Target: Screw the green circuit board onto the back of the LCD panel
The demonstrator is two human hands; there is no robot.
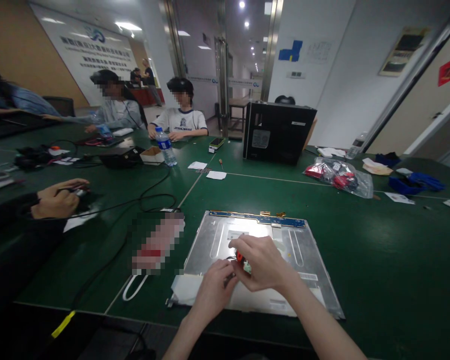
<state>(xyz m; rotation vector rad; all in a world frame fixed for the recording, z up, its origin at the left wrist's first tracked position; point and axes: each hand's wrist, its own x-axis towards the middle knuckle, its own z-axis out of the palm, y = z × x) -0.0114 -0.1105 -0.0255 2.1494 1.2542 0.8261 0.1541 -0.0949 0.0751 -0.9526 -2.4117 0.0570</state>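
Observation:
In front of me a flat metal-backed display panel point(217, 245) lies on the green table, with a blue circuit strip point(243, 217) along its far edge. My right hand point(260, 262) is closed over the panel's middle, gripping a small red-and-black object point(240, 256) mostly hidden by the fingers. Right beside it, my left hand point(215, 285) is closed, thumb and fingers pinched together. A dark bit shows between them, too small to name. Below the right fingers a bit of green point(247, 268) is visible on or above the panel.
Left of the panel lies a blurred pinkish item point(159, 242) with a white loop. A co-worker's hands point(58, 200) work further left, near black cables point(153, 195). Beyond stand a water bottle point(165, 147) and a black computer case point(279, 132); a plastic bag point(339, 177) lies right.

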